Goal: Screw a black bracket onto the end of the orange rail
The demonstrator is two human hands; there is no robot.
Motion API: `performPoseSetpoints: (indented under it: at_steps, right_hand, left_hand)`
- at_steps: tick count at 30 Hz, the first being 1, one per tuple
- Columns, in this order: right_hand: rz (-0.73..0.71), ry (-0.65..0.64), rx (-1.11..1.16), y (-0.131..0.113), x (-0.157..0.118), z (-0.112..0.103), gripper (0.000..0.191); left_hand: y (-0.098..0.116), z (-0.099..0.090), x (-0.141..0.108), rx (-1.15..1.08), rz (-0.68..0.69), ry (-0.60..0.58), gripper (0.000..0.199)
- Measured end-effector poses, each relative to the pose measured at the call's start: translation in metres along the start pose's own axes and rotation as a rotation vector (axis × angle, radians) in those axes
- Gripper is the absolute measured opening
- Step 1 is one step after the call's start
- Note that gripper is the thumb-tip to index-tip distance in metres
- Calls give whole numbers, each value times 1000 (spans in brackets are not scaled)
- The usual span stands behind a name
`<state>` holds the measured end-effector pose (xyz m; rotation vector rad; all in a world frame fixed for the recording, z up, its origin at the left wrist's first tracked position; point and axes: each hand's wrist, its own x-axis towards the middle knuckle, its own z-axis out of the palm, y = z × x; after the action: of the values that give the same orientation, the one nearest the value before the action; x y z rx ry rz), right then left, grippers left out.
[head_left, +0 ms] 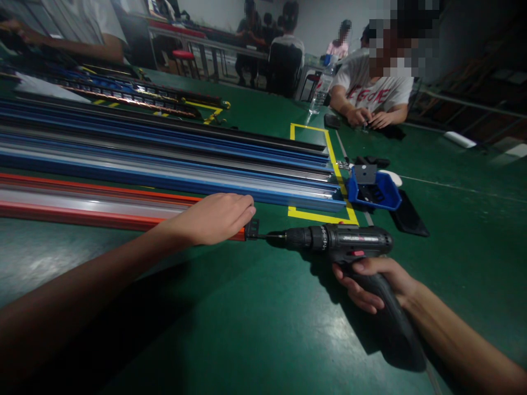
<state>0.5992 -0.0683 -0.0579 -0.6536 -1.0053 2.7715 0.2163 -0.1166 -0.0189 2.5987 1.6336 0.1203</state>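
My right hand (366, 282) is wrapped round the handle of a black cordless drill (354, 240), which lies level and points left. Its thin bit reaches a small black end cap (252, 229) at the right end of an orange metal profile (94, 189). Over that end, my left hand (220, 218) is closed on the orange profile, its fingers curled over the far side. The fingertips are partly hidden. Just beyond lie several blue and black profiles (230, 178), side by side.
A blue bin (381, 204) with black parts stands right of the profiles, beside a dark phone-like slab (409, 214). Yellow tape (308, 214) marks the green table (255, 329). A water bottle (321, 90) and a seated person (370, 88) are across the table.
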Motion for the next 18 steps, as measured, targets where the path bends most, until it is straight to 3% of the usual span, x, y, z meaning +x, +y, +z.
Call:
performPoseSetpoints:
  at_steps: [18]
  right_hand:
    - [-30, -63, 4, 3, 2, -6, 30]
  left_hand:
    - [-1, 1, -2, 12, 14, -4, 39]
